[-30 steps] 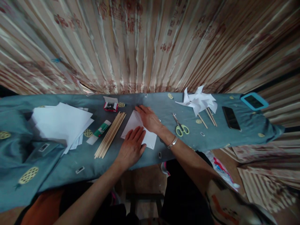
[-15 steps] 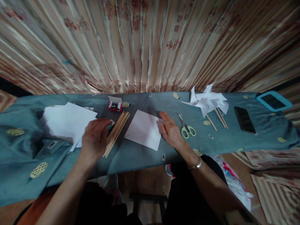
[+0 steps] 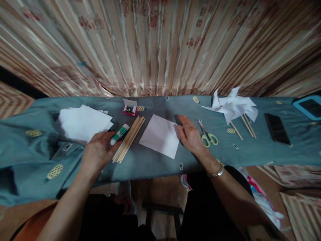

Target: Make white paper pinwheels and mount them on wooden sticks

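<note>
One green and white glue stick (image 3: 120, 134) was at the left hand (image 3: 96, 152), above the blue-green cloth (image 3: 155, 169). Its near end was between fingers and thumb, and the rest pointed away, forward and to the right. Its long axis slanted from lower left to upper right, nearly in line with the wooden sticks (image 3: 129, 140) just beside it. Whether the left hand was clamped on it could not be told. The right hand (image 3: 192, 137) was well apart from it, fingers loosely spread, thumb at the right edge of one square white sheet (image 3: 160, 137).

Also counted: one pair of green-handled scissors (image 3: 210, 139); one open red box (image 3: 129, 109); one dark phone (image 3: 277, 129); one blue-framed device (image 3: 309, 107); at least two overlapping paper pinwheels (image 3: 230, 105), with three shafts (image 3: 236, 131) showing. The bundled sticks numbered five or six; the paper pile (image 3: 84, 124) could not be counted.
</note>
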`<state>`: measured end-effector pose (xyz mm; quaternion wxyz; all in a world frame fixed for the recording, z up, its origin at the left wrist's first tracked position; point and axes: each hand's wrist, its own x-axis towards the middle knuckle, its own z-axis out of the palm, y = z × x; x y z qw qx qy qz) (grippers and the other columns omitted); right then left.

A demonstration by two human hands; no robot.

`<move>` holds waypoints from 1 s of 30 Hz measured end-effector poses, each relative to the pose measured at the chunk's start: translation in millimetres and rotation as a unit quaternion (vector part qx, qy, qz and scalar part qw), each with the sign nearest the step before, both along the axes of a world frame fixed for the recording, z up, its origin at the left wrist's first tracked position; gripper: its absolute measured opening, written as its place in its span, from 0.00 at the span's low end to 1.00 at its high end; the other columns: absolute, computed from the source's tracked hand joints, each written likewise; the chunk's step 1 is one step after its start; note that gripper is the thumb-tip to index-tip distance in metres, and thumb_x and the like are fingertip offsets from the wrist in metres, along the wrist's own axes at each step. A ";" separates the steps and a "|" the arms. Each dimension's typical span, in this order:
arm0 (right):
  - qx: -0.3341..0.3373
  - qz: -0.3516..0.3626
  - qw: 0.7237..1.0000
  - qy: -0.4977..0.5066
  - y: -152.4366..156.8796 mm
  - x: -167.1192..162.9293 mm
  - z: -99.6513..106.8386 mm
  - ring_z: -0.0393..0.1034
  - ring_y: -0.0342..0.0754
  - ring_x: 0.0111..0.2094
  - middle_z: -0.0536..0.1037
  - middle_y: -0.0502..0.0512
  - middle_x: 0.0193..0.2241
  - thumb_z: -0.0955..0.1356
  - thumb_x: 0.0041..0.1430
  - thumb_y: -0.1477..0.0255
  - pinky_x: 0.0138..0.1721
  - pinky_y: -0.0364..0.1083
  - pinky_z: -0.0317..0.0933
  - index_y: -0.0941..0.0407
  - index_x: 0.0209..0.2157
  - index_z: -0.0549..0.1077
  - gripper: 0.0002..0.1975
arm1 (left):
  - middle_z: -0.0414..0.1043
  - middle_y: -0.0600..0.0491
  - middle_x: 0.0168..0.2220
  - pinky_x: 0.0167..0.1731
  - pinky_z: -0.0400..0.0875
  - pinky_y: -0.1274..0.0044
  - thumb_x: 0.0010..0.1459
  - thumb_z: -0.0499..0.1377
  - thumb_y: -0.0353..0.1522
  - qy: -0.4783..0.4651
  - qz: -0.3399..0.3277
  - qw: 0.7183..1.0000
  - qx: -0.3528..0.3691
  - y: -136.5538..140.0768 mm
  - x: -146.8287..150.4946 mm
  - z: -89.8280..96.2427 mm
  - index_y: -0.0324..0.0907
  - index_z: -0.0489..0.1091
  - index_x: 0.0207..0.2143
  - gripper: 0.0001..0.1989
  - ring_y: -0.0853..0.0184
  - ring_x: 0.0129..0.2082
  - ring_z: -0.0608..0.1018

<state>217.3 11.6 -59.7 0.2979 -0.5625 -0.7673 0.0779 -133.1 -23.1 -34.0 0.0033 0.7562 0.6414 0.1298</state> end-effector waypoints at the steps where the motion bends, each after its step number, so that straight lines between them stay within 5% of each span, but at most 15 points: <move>1: 0.001 0.003 1.000 0.001 0.6 -0.9 -0.3 0.62 0.58 0.64 0.70 0.70 0.61 0.58 0.70 0.65 0.65 0.62 0.57 0.64 0.62 0.65 0.25 | 0.77 0.43 0.48 0.51 0.73 0.66 0.65 0.53 0.42 0.000 0.007 1.000 -0.006 0.8 0.3 -2.1 0.37 0.72 0.50 0.20 0.54 0.50 0.77; 7: 0.015 0.005 1.000 0.005 1.5 -2.9 0.6 0.64 0.57 0.63 0.72 0.69 0.59 0.59 0.69 0.66 0.65 0.61 0.57 0.63 0.61 0.66 0.24 | 0.75 0.37 0.47 0.51 0.71 0.64 0.64 0.49 0.39 -0.038 0.043 0.998 -0.022 5.6 3.7 2.3 0.30 0.72 0.51 0.24 0.51 0.48 0.77; 12: 0.021 -0.010 0.999 0.031 -0.4 -1.0 5.7 0.64 0.57 0.63 0.72 0.68 0.60 0.59 0.69 0.66 0.65 0.61 0.57 0.61 0.60 0.67 0.23 | 0.76 0.44 0.42 0.44 0.71 0.70 0.62 0.54 0.40 -0.189 0.042 0.981 0.015 2.8 19.7 18.1 0.35 0.73 0.51 0.22 0.60 0.39 0.76; 15: 0.008 -0.012 0.997 0.075 -4.8 -3.1 11.5 0.65 0.58 0.62 0.73 0.67 0.59 0.60 0.68 0.66 0.65 0.61 0.56 0.59 0.59 0.69 0.22 | 0.76 0.48 0.41 0.39 0.70 0.74 0.60 0.58 0.40 -0.350 0.048 0.935 -0.031 -1.2 41.2 21.9 0.38 0.75 0.49 0.20 0.64 0.36 0.75; 18: -0.056 -0.012 0.982 0.182 -11.2 -10.4 16.9 0.70 0.57 0.57 0.76 0.62 0.56 0.63 0.66 0.62 0.59 0.59 0.62 0.55 0.56 0.72 0.21 | 0.79 0.50 0.39 0.36 0.70 0.74 0.55 0.63 0.46 -0.527 0.054 0.838 -0.129 -8.0 69.6 20.9 0.39 0.76 0.47 0.24 0.64 0.34 0.76; 20: -0.147 0.006 0.943 0.298 -14.7 -17.1 18.5 0.75 0.53 0.48 0.79 0.59 0.51 0.66 0.63 0.57 0.51 0.54 0.67 0.52 0.53 0.74 0.21 | 0.80 0.50 0.35 0.37 0.72 0.74 0.48 0.68 0.50 -0.593 0.042 0.778 -0.205 -13.9 88.9 19.3 0.41 0.78 0.39 0.24 0.62 0.35 0.77; 25: -0.353 0.112 0.760 0.534 -17.7 -30.3 20.0 0.76 0.49 0.43 0.83 0.55 0.41 0.73 0.53 0.50 0.42 0.46 0.66 0.52 0.44 0.80 0.24 | 0.77 0.52 0.28 0.30 0.71 0.78 0.44 0.70 0.51 -0.678 0.028 0.641 -0.360 -27.0 125.5 18.2 0.41 0.79 0.36 0.25 0.68 0.28 0.76; 30: -0.410 0.157 0.674 0.595 -20.3 -32.0 30.7 0.76 0.46 0.37 0.84 0.54 0.38 0.76 0.49 0.54 0.39 0.44 0.67 0.54 0.40 0.81 0.22 | 0.76 0.53 0.28 0.26 0.69 0.80 0.46 0.71 0.47 -0.709 0.012 0.575 -0.408 -26.7 144.3 23.3 0.41 0.78 0.34 0.20 0.71 0.24 0.73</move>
